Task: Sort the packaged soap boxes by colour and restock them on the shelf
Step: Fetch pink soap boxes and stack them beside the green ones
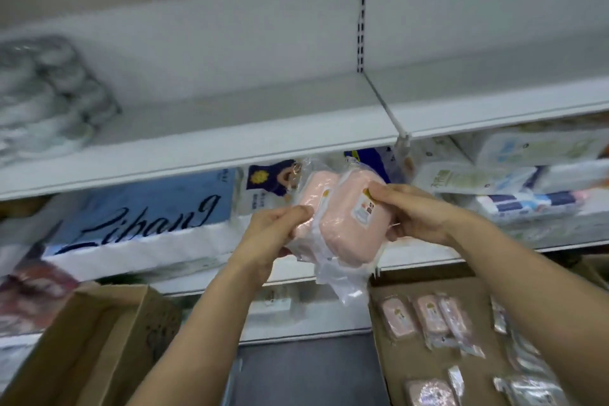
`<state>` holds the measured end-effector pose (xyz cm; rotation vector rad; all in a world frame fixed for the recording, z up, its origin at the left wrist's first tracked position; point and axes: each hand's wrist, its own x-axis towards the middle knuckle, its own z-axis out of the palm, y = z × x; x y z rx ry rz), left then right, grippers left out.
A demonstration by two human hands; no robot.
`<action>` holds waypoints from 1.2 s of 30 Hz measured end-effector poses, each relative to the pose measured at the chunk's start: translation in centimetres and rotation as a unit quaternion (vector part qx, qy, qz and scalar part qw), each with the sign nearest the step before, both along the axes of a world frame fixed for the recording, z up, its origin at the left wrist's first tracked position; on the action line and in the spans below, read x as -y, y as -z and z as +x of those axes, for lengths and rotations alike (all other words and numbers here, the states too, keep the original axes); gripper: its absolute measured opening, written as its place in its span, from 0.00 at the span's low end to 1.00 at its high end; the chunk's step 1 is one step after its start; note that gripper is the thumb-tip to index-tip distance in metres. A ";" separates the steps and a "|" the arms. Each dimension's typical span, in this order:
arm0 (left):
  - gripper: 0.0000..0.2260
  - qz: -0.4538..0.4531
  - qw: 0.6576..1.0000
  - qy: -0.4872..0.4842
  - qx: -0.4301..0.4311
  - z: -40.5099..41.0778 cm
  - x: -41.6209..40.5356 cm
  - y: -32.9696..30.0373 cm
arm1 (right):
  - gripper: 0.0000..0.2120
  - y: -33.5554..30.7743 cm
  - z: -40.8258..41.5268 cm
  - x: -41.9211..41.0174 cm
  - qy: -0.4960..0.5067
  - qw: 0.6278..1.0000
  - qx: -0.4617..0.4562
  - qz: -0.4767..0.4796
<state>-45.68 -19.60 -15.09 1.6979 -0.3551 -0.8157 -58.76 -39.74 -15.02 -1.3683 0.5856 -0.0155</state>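
Gripping two pink plastic-wrapped soap boxes (333,217) at centre frame, the left hand (273,234) and right hand (415,211) clamp them below a white metal shelf (211,128); a blue-and-white pack (138,221) at left reads "Lipang"; the boxes' stickers are unreadable.

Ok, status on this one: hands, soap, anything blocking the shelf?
Left hand grips rear pink soap pack. Right hand grips front pink soap pack. Both raised below white shelf. Nothing in the way there.
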 end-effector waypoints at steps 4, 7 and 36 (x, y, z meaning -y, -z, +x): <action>0.12 -0.034 0.999 -0.021 0.030 3.3 -3.6 -5.0 | 0.28 -5.7 4.4 -3.1 -0.017 0.999 0.039 -0.028; 0.08 -0.067 0.995 -0.061 0.037 6.9 -6.5 -7.5 | 0.28 -8.9 8.2 -4.9 0.010 0.997 0.072 -0.029; 0.23 -0.062 0.996 0.000 -0.061 33.9 -18.6 -11.8 | 0.41 -15.4 36.4 -17.4 -0.248 0.878 0.145 -0.382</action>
